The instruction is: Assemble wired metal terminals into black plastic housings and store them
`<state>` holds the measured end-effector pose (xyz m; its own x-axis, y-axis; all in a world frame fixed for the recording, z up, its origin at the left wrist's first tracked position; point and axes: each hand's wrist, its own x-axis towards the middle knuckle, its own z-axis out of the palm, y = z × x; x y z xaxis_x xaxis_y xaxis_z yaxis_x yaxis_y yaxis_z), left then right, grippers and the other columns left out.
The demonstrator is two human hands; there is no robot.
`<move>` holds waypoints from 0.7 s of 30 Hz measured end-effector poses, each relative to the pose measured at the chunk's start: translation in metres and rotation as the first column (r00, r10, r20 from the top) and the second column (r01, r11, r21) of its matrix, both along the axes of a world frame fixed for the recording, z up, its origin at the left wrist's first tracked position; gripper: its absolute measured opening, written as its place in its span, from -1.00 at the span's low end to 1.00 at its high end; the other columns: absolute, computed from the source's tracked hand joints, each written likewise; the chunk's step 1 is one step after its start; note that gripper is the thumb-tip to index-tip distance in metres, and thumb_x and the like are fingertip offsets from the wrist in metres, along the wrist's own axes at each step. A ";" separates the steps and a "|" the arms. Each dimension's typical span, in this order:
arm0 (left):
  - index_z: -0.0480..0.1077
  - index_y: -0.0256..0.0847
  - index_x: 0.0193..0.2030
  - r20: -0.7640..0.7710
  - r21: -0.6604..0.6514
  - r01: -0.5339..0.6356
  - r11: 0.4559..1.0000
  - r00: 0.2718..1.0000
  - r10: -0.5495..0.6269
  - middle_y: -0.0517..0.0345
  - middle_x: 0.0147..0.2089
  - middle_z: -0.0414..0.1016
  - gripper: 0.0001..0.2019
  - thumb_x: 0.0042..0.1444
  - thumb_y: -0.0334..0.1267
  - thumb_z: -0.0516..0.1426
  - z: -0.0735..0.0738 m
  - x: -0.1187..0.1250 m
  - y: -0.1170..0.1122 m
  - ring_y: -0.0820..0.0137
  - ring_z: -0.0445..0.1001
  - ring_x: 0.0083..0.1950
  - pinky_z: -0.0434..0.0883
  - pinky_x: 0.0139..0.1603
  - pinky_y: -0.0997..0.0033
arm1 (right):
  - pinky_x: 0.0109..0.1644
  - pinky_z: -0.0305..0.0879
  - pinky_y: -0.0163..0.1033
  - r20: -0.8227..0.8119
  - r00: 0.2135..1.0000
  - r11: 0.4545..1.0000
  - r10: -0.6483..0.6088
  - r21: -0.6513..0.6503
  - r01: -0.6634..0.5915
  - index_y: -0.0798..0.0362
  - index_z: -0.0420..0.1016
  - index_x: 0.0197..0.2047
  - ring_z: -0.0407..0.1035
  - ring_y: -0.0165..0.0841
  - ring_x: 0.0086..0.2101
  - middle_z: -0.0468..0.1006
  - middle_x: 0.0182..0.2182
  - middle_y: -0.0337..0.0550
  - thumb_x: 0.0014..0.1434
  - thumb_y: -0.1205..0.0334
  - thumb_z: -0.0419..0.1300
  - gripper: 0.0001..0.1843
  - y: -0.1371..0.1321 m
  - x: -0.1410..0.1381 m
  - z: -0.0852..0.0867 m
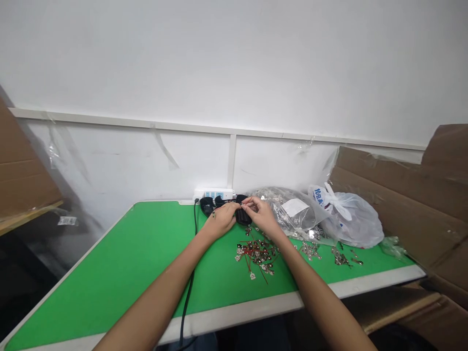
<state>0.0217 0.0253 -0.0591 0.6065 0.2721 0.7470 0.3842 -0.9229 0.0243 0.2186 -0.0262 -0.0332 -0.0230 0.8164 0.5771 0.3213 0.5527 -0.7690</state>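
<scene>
Both my hands meet at the far middle of the green table [139, 253]. My left hand [221, 218] and my right hand [260, 213] are closed in a pinch around a small part between the fingertips, too small to name. Just behind them lies a black device [242, 218] with a black cable [190, 287] running toward me. Below my hands lies a loose heap of small metal pieces with red wires [258, 253].
A white power strip [214, 194] sits against the wall. A clear bag of metal parts [288, 210] and a white knotted plastic bag [351, 218] lie at the right. More metal pieces [340, 257] are scattered there. Cardboard [413, 195] stands right; a cardboard box [22, 180] left.
</scene>
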 end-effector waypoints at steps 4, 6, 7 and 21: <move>0.36 -0.20 0.13 -0.007 0.037 -0.012 0.999 1.000 0.013 -0.05 0.06 0.59 -0.64 0.22 -0.53 0.08 0.001 0.001 -0.002 0.21 0.59 0.14 0.57 0.14 0.17 | -0.04 0.49 -0.15 0.061 0.998 0.999 -0.016 0.035 0.014 0.00 0.56 -0.17 0.56 -0.29 -0.22 0.67 -0.22 -0.13 0.24 0.11 0.24 -0.83 -0.002 0.000 0.001; 0.36 -0.21 0.14 -0.008 0.048 -0.014 0.999 1.000 0.015 -0.05 0.06 0.60 -0.64 0.24 -0.53 0.07 0.001 0.002 -0.002 0.22 0.60 0.13 0.57 0.13 0.18 | -0.01 0.48 -0.14 0.080 0.997 0.999 -0.024 0.046 0.020 0.00 0.56 -0.17 0.57 -0.28 -0.21 0.68 -0.21 -0.13 0.25 0.11 0.24 -0.83 -0.003 0.000 0.001; 0.36 -0.21 0.14 -0.004 0.054 -0.015 0.998 1.000 0.016 -0.05 0.05 0.60 -0.64 0.24 -0.53 0.07 0.001 0.002 -0.002 0.22 0.60 0.13 0.58 0.13 0.19 | 0.00 0.47 -0.13 0.078 0.997 0.999 -0.025 0.045 0.022 0.00 0.57 -0.17 0.57 -0.28 -0.21 0.68 -0.21 -0.13 0.24 0.11 0.25 -0.83 -0.003 0.000 0.002; 0.33 -0.19 0.15 0.061 0.025 -0.003 1.000 0.998 0.001 -0.04 0.06 0.59 -0.62 0.20 -0.50 0.12 -0.004 0.000 0.002 0.22 0.61 0.13 0.58 0.13 0.17 | 0.06 0.44 -0.07 0.087 0.994 0.993 -0.074 0.093 0.065 -0.02 0.58 -0.19 0.54 -0.22 -0.12 0.68 -0.17 -0.10 0.20 0.14 0.27 -0.85 -0.004 0.001 0.002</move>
<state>0.0221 0.0275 -0.0630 0.5593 0.2538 0.7891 0.3846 -0.9228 0.0241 0.2198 -0.0297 -0.0309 -0.0231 0.7625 0.6466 0.4268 0.5924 -0.6833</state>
